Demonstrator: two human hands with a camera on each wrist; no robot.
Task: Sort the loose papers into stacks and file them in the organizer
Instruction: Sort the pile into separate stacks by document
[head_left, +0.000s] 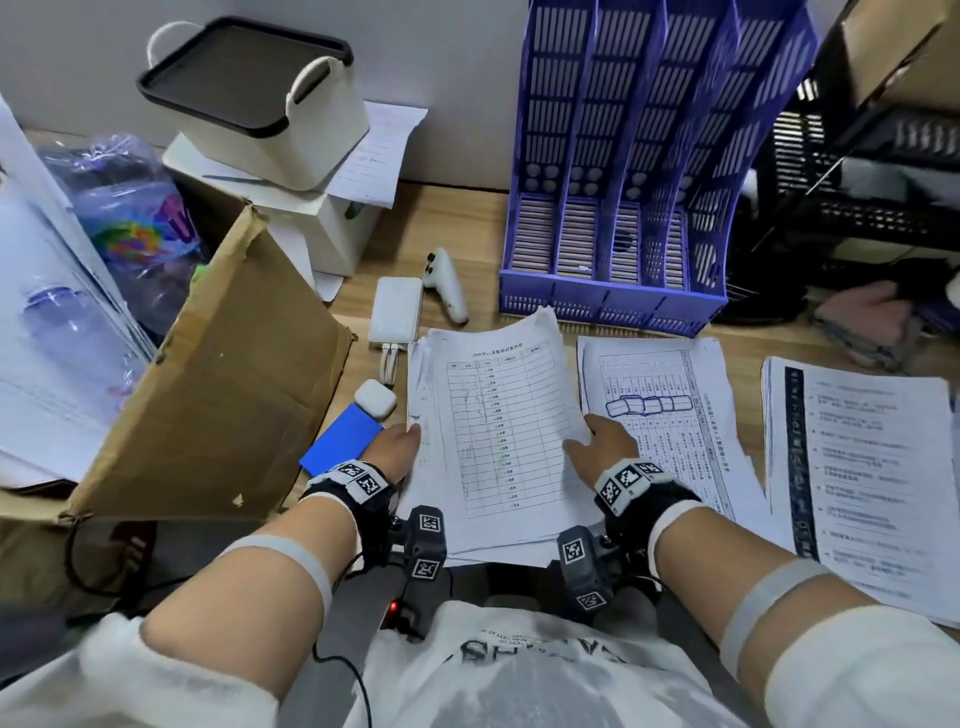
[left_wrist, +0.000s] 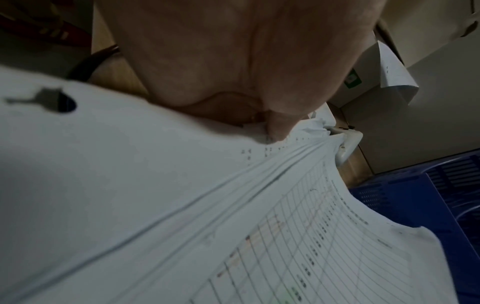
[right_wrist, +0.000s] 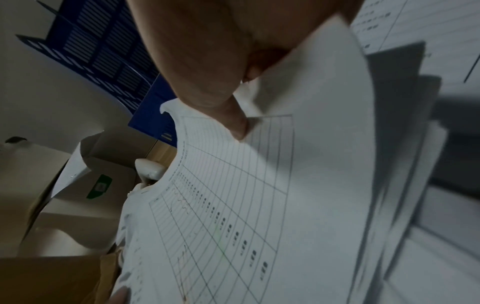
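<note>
A thick stack of table-printed papers (head_left: 493, 431) is held up off the desk in front of me. My left hand (head_left: 397, 447) grips its left edge, thumb on top (left_wrist: 275, 125). My right hand (head_left: 597, 441) grips its right edge, thumb pressing the top sheet (right_wrist: 233, 123), fingers hidden under the sheets. The purple organizer (head_left: 613, 218) with several upright slots stands just behind the stack. Two more paper stacks lie flat to the right: one with blue doodles (head_left: 670, 410) and one with printed text (head_left: 862, 483).
An open cardboard box (head_left: 218, 395) stands at the left. A white power bank (head_left: 395, 309), white controller (head_left: 447, 283), earbud case (head_left: 375, 397) and blue card (head_left: 340, 439) lie left of the stack. A cream basket (head_left: 254, 104) sits on a white box behind; black trays (head_left: 857, 171) stand at the right.
</note>
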